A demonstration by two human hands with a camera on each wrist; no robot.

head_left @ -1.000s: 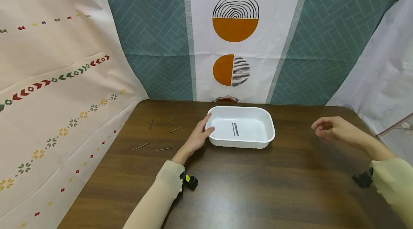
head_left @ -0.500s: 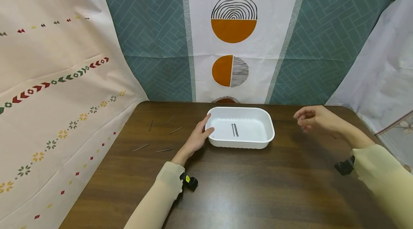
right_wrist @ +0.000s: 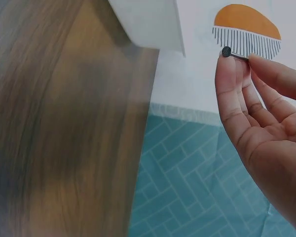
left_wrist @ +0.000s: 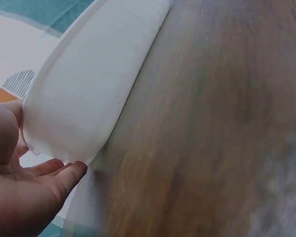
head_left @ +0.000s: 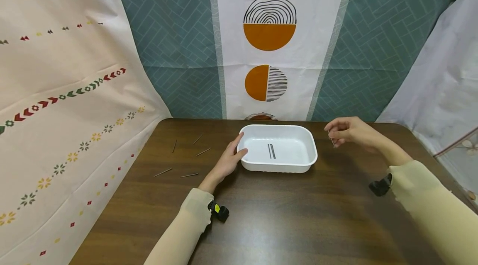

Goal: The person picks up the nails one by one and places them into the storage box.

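In the head view a white plastic tray (head_left: 285,168) stands on the table. My left hand (head_left: 225,161) grips its left end, the thumb over the rim; in the left wrist view my left hand's fingers (left_wrist: 64,175) lie against the outer wall. A few nails (head_left: 273,151) rest side by side on the tray's floor. My right hand (head_left: 349,132) is in the air to the right of the tray, apart from it. Between thumb and forefinger it pinches a nail (head_left: 331,138), whose dark round head (right_wrist: 226,51) shows in the right wrist view.
Several loose nails (head_left: 203,151) lie scattered on the brown wooden table (head_left: 284,215), left of the tray. Patterned cloth (head_left: 179,49) hangs behind the table, with more cloth at both sides.
My right hand has moved left toward the tray, still pinching the nail. My left hand and the tray have stayed in place.
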